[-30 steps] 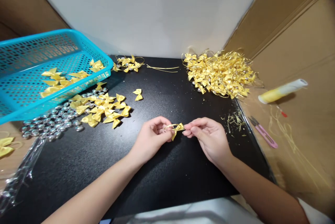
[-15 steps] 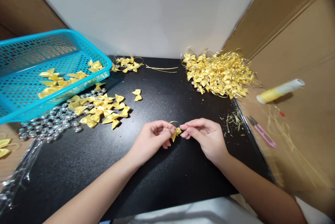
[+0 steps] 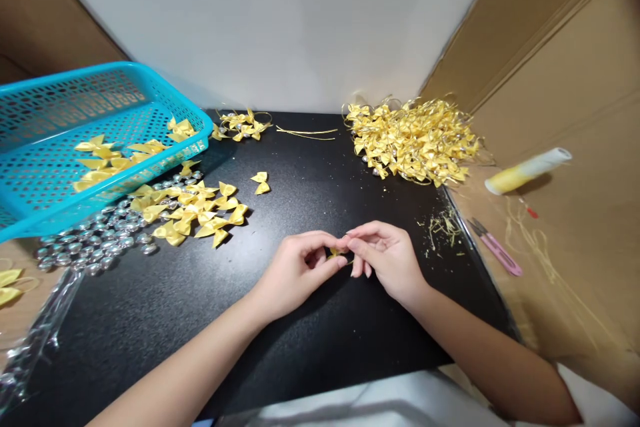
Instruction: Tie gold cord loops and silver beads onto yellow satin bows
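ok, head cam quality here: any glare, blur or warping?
Head view: heavy wide-angle warping at edges, top-right corner dark; soft even light, faint shadows under left hand and right hand; black table has mild sheen, silver beads glint; yellow bow mostly hidden by fingers.

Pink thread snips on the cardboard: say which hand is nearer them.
Right. The right hand, pinching a yellow bow, sits left of the pink thread snips; the left hand, also pinching it, lies farther left.

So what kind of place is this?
Probably a small handcraft bench for piecework. A black table is boxed in by cardboard, a heap of yellow bows sits back right, loose bows and silver beads lie by a blue basket, and the left hand and right hand pinch one bow.
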Tool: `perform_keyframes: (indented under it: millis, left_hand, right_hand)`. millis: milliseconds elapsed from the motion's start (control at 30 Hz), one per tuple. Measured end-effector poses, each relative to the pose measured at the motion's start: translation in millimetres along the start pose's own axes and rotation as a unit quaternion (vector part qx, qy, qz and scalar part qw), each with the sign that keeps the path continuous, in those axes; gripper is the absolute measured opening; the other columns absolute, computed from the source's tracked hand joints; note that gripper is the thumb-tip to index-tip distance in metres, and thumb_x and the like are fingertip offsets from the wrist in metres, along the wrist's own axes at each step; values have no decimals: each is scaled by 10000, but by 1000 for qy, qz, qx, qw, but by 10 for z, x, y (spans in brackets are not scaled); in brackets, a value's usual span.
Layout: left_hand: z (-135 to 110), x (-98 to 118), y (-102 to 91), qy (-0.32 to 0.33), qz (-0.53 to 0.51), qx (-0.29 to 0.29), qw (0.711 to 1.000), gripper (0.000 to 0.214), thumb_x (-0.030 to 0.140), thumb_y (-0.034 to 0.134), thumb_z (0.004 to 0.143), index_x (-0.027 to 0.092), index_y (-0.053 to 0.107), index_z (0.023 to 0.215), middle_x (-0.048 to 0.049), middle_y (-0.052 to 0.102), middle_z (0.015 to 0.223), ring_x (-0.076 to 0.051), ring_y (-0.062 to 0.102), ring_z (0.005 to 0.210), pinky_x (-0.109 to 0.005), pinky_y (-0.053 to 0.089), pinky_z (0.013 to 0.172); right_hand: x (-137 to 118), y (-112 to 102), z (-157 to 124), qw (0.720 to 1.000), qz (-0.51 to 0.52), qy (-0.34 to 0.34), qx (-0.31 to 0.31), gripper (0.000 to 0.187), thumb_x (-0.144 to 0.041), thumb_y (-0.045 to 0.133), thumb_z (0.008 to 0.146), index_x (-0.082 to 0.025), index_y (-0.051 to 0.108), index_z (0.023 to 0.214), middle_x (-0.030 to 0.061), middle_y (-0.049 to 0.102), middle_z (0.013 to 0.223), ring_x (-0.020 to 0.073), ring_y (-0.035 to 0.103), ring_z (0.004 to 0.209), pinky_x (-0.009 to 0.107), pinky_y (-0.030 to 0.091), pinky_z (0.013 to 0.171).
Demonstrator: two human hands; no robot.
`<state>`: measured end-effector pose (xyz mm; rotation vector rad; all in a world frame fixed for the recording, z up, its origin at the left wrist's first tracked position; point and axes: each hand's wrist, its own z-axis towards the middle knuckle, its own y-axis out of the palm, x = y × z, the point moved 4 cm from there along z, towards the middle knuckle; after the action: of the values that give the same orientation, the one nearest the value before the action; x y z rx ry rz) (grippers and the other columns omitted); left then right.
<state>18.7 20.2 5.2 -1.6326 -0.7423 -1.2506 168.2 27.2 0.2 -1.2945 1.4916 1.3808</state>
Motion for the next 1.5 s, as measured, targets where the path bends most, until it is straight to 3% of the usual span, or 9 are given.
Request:
perform_keyframes:
  millis: [400,533,600,767,933,1100,1200,1333,1500]
  left_hand:
    - [-1,-167,63,-120,-82,25,989,272,395,704,763,144,781,837,-56,714,655,-144,563,554,-239,412,531]
    - [-19,-216,-6,-140,-69,74,985,315,457,729,721,159,786,806,-86,749,716,-163,595,572,-250,441,529]
    - [-30,-233,-37,-140,-59,94,984,309,466,740,702,176,789,799,-86,759,733,-171,606,579,-250,449,516]
    - [-43,-234,-53,-114,-43,119,985,250,437,739,713,201,789,780,-72,766,757,-183,632,607,-254,479,529]
    - [-56,-189,-36,-93,-34,128,987,201,387,731,748,195,782,777,-59,752,717,-179,621,585,-259,477,534]
    - [-77,-147,2,-69,-8,125,990,190,353,702,795,179,779,788,-43,728,661,-163,603,551,-249,446,526]
    - [-83,-126,24,-52,23,135,989,181,333,686,809,181,784,795,-35,722,640,-139,560,500,-237,407,495]
    - [-76,-96,46,-42,40,143,988,173,324,683,811,189,791,812,-34,736,660,-141,570,511,-240,419,510]
    - [-43,-111,41,-80,-49,120,988,178,345,699,794,189,786,794,-41,761,723,-154,634,587,-235,465,561]
  right_hand:
    - [14,-198,170,998,-7,41,56,292,-316,812,638,-161,693,854,66,771,811,95,633,500,169,385,398]
    - [-265,-654,108,980,-156,-36,118,325,-347,753,694,-189,677,967,76,748,1001,140,681,676,224,469,515]
    - [-442,-1039,-45,922,-319,-97,195,298,-384,712,746,-188,690,970,78,734,967,163,653,706,282,496,600]
    - [-589,-1849,-516,661,-667,-137,317,261,-393,598,836,-162,710,879,138,707,976,297,591,911,451,458,828]
    - [-434,-2117,-700,601,-730,-94,312,352,-460,517,890,-169,710,838,133,689,922,289,578,831,437,441,793]
    - [-431,-2114,-682,622,-706,-121,315,349,-456,460,921,-175,652,843,156,677,910,314,596,877,478,436,842]
    - [-507,-1850,-641,727,-591,-147,317,290,-456,507,909,-193,616,959,135,683,928,288,620,858,452,474,816]
    - [-458,-985,-520,916,-329,-145,178,268,-454,464,960,-237,571,1076,43,643,834,170,609,697,287,507,632]
    - [-89,-8,-366,957,-252,-110,-93,223,-371,729,790,-213,658,932,-62,517,533,96,475,462,199,384,445]
